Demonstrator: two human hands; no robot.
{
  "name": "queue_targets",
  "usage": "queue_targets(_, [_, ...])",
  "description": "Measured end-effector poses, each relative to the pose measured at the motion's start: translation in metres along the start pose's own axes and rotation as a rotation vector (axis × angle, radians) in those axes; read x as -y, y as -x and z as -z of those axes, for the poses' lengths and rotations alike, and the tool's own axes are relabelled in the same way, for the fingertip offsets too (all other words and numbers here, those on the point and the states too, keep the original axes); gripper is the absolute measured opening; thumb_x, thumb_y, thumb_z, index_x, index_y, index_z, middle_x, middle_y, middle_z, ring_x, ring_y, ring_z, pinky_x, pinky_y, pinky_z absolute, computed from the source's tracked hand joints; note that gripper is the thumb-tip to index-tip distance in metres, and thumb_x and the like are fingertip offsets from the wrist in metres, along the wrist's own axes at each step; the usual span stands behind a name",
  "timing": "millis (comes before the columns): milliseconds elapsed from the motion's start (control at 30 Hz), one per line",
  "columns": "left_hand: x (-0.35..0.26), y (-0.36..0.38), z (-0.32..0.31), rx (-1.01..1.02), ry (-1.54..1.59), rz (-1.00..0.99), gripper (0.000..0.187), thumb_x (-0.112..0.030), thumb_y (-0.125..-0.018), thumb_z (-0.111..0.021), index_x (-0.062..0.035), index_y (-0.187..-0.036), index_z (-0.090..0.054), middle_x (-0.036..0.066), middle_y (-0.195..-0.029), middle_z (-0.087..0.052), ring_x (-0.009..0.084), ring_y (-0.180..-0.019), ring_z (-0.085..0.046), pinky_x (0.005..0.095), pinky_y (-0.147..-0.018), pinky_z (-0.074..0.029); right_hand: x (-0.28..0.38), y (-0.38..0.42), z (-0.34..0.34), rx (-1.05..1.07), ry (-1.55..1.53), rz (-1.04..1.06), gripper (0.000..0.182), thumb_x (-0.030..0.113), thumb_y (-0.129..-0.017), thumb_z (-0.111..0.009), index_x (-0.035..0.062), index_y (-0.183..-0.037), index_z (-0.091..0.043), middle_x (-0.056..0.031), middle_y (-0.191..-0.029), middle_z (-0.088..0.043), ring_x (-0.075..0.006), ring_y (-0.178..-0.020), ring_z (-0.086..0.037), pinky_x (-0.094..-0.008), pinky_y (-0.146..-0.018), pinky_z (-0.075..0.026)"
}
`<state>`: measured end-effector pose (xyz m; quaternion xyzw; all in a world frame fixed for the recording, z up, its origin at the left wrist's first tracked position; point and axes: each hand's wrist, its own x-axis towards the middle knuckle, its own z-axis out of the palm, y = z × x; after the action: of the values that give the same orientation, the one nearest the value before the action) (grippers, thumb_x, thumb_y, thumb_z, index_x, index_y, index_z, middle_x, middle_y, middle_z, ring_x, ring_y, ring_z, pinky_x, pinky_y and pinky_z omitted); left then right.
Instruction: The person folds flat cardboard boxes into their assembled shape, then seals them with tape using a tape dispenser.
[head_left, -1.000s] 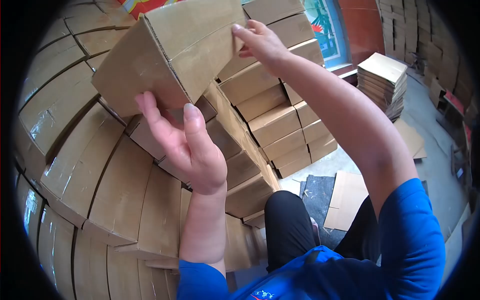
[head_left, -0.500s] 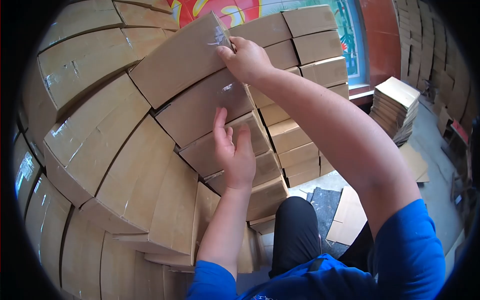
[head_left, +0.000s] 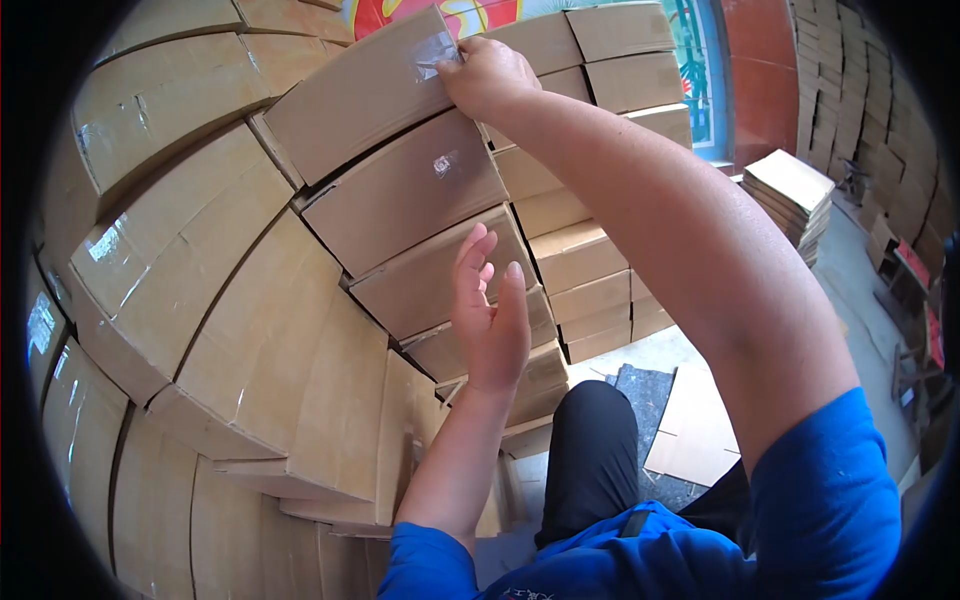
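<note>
My right hand (head_left: 490, 75) is at the right end of the top cardboard box (head_left: 360, 95), its fingers bent over the upper corner near a piece of clear tape. Below that box sits a second closed box (head_left: 410, 190), with a shiny spot of tape on its face. My left hand (head_left: 490, 310) is raised in front of the lower boxes (head_left: 435, 275), fingers and thumb apart, holding nothing.
More stacked boxes (head_left: 210, 240) rise on the left, and another stack (head_left: 625, 80) stands behind my right arm. Flat cardboard is piled (head_left: 790, 185) at the right. A loose cardboard sheet (head_left: 695, 425) lies on the floor by my legs.
My right hand has moved slightly up in view, still at the top box's corner. My left hand has shifted right and a little down, and the view has moved slightly.
</note>
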<state>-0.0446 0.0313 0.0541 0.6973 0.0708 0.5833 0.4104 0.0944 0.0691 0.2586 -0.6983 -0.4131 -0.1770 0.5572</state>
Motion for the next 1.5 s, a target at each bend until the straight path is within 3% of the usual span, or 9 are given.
queue_targets(433, [0.009, 0.002, 0.001, 0.001, 0.025, -0.002, 0.034, -0.008, -0.095, -0.057, -0.0056, -0.128, -0.055, 0.016, -0.145, -0.047, 0.0261, -0.134, -0.046, 0.0448, -0.109, -0.037, -0.009, -0.012, -0.010, 0.013, 0.029, 0.100, 0.057, 0.046, -0.082, -0.075, 0.0022, -0.118, -0.068, -0.0137, -0.108, -0.072, -0.0255, -0.105, -0.068, -0.0379, -0.095, -0.051])
queue_targets(533, [0.010, 0.004, -0.004, 0.032, 0.070, 0.014, 0.039, -0.008, -0.098, -0.055, -0.0037, -0.137, -0.051, 0.011, -0.146, -0.048, 0.0223, -0.137, -0.042, 0.0435, -0.114, -0.030, -0.023, -0.018, 0.003, 0.282, -0.313, 0.045, 0.061, 0.056, -0.082, -0.068, 0.0035, -0.114, -0.068, -0.0132, -0.115, -0.069, -0.0248, -0.109, -0.066, -0.0371, -0.095, -0.052])
queue_targets(633, [0.012, 0.009, -0.016, 0.026, 0.123, -0.030, 0.039, -0.007, -0.098, -0.055, -0.0006, -0.137, -0.050, 0.010, -0.142, -0.051, 0.0205, -0.133, -0.045, 0.0386, -0.114, -0.029, -0.038, 0.000, 0.015, 0.145, -0.212, 0.034, 0.065, 0.054, -0.085, -0.063, 0.0036, -0.127, -0.063, -0.0172, -0.121, -0.067, -0.0295, -0.116, -0.062, -0.0379, -0.101, -0.048])
queue_targets(933, [0.042, 0.061, -0.101, 0.119, 0.394, 0.156, 0.028, 0.001, -0.097, -0.052, 0.0023, -0.125, -0.055, 0.015, -0.140, -0.053, 0.0160, -0.121, -0.053, 0.0288, -0.101, -0.043, -0.223, 0.106, 0.208, 0.419, 0.133, -0.222, 0.061, 0.055, -0.097, -0.055, 0.0068, -0.134, -0.059, -0.0088, -0.119, -0.066, -0.0171, -0.109, -0.063, -0.0321, -0.090, -0.052])
queue_targets(1133, [0.075, 0.112, -0.186, 0.256, 0.521, 0.527, 0.030, -0.001, -0.097, -0.054, 0.0032, -0.127, -0.053, 0.012, -0.122, -0.059, 0.0144, -0.114, -0.055, 0.0270, -0.100, -0.044, -0.399, 0.229, 0.367, 0.074, 0.256, -1.044, 0.037, 0.038, -0.095, -0.060, 0.0057, -0.111, -0.065, -0.0061, -0.102, -0.066, -0.0165, -0.090, -0.064, -0.0345, -0.078, -0.050])
queue_targets(1267, [0.142, 0.179, -0.259, 0.502, 0.337, 0.886, 0.044, -0.009, -0.092, -0.059, 0.0052, -0.132, -0.049, 0.016, -0.133, -0.054, 0.0217, -0.123, -0.052, 0.0326, -0.105, -0.041, -0.495, 0.351, 0.356, -0.108, 0.100, -1.374, 0.025, 0.029, -0.092, -0.063, 0.0058, -0.101, -0.065, -0.0061, -0.091, -0.066, -0.0165, -0.076, -0.064, -0.0356, -0.064, -0.049])
queue_targets(1333, [0.185, 0.232, -0.284, 0.669, 0.117, 1.157, 0.053, -0.020, -0.090, -0.064, -0.0026, -0.138, -0.049, 0.007, -0.123, -0.059, 0.0139, -0.104, -0.057, 0.0286, -0.080, -0.046, -0.525, 0.422, 0.318, -0.121, -0.005, -1.531, 0.024, 0.028, -0.091, -0.063, 0.0053, -0.099, -0.064, -0.0066, -0.088, -0.066, -0.0188, -0.069, -0.063, -0.0366, -0.059, -0.048])
queue_targets(1433, [0.248, 0.318, -0.294, 0.855, -0.101, 1.565, 0.053, -0.020, -0.090, -0.063, -0.0088, -0.139, -0.049, 0.006, -0.119, -0.060, 0.0189, -0.091, -0.057, 0.0396, -0.081, -0.047, -0.558, 0.513, 0.259, 0.579, 0.461, -1.624, 0.032, 0.022, -0.081, -0.060, -0.0020, -0.098, -0.073, -0.0241, -0.111, -0.069, -0.0330, -0.095, -0.071, -0.0402, -0.081, -0.056])
queue_targets(1500, [0.273, 0.362, -0.285, 0.815, -0.298, 1.767, 0.047, -0.019, -0.090, -0.062, -0.0087, -0.135, -0.053, 0.007, -0.118, -0.061, 0.0219, -0.094, -0.058, 0.0432, -0.084, -0.046, -0.540, 0.542, 0.217, 0.668, 0.470, -1.628, 0.039, 0.018, -0.080, -0.057, -0.0040, -0.110, -0.070, -0.0249, -0.124, -0.063, -0.0367, -0.122, -0.059, -0.0382, -0.102, -0.047])
